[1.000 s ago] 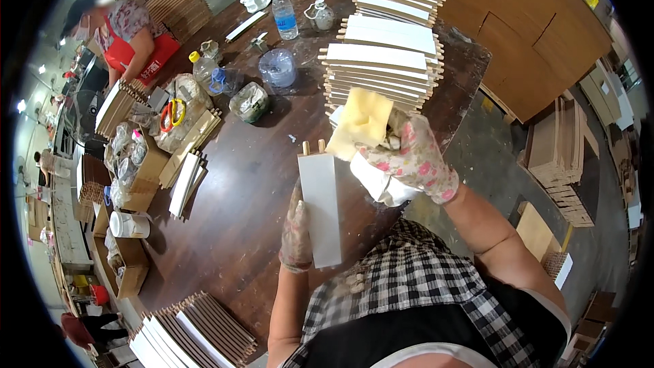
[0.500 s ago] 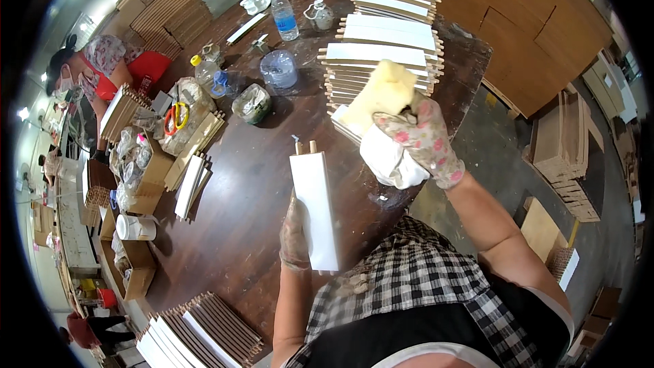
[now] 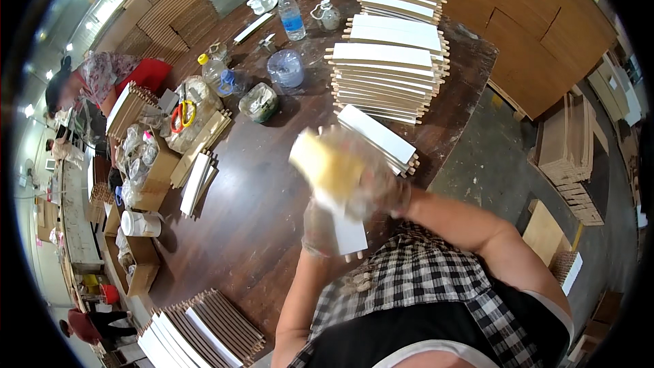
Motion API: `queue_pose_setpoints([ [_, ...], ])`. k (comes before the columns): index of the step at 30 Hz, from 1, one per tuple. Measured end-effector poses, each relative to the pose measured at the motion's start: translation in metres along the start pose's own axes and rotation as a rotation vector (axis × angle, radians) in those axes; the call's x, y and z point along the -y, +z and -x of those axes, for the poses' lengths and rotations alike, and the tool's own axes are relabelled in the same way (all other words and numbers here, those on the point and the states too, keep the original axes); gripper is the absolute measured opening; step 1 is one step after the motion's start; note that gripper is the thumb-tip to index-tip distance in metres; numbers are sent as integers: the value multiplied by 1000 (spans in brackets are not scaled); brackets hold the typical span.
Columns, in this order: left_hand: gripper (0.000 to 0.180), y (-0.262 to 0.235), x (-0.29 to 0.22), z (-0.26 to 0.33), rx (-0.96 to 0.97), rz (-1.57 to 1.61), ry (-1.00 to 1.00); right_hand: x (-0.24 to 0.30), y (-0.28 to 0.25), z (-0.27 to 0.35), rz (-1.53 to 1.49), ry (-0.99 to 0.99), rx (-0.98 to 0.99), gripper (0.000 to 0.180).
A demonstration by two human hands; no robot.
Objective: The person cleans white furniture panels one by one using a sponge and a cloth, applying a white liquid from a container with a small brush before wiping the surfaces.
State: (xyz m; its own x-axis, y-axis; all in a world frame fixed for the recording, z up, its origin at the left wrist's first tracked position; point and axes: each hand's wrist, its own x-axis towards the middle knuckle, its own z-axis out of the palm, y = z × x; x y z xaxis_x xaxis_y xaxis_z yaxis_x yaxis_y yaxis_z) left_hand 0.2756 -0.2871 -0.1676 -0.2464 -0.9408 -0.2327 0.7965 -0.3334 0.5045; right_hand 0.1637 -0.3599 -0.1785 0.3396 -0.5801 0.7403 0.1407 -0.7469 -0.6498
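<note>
Gloved, my left hand (image 3: pixel 319 228) is closed around the side of a white board (image 3: pixel 351 235) with wooden dowels sticking out of its near end. Over the board's upper part, my right hand (image 3: pixel 381 184) in a flowered glove grips a yellow sponge (image 3: pixel 323 163), smeared by motion. White cloth shows under the sponge, though the blur hides where it ends and the board starts. Just beyond lies a short pile of similar boards (image 3: pixel 378 131). Farther back stands a taller stack of white boards (image 3: pixel 388 56) with dowel ends.
More boards (image 3: pixel 197 330) are stacked at the lower left. Bowls, a water bottle (image 3: pixel 291 17), a glass jar (image 3: pixel 327 15) and orange-handled scissors (image 3: pixel 182 116) stand across the brown table (image 3: pixel 238 245). A cardboard box (image 3: pixel 153 184) and white tub (image 3: pixel 139 223) line its left edge. Another person bends at far left.
My right hand has swung left and toward me, bringing the sponge from beside the stack onto the held board. The short board pile, partly covered before, now shows. The view has shifted slightly.
</note>
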Motion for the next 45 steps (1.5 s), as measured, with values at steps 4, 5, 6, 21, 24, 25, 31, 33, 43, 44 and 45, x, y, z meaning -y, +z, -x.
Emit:
queue_pose_setpoints([
  [4, 51, -1, -4, 7, -207, -236, -100, -22, -53, -50, -167, 336, -299, 50],
  [5, 49, 0, -6, 6, -203, -224, -42, -13, -57, -59, -111, 310, -321, 48],
  [6, 47, -2, -2, 10, -215, -200, 0, -5, -55, -58, -176, 325, -309, 48],
  [21, 34, -61, -47, -36, -212, -162, 410, -18, -40, 65, -452, 74, -60, 60],
  [24, 44, -78, -48, -24, -195, -322, 550, 24, -72, 40, -337, 743, -461, 35],
  [25, 38, -88, -49, -25, -75, -627, 723, 25, -73, 43, -451, 692, -512, 33],
  [31, 34, -103, -38, -3, -184, -1558, 692, 28, -69, 51, -396, 672, -544, 32],
  [33, 34, -87, -37, 12, -159, -1570, 673, 27, -66, 50, -381, 731, -531, 32],
  [43, 50, -37, 3, 16, -47, -242, 325, 13, -28, 67, -806, 856, -532, 46],
  [44, 53, -24, 2, 21, -107, -102, 281, 12, -33, 68, -1020, 841, -507, 44],
  [45, 56, -14, 4, 24, -130, -17, 273, 11, -34, 70, -1122, 833, -497, 44],
])
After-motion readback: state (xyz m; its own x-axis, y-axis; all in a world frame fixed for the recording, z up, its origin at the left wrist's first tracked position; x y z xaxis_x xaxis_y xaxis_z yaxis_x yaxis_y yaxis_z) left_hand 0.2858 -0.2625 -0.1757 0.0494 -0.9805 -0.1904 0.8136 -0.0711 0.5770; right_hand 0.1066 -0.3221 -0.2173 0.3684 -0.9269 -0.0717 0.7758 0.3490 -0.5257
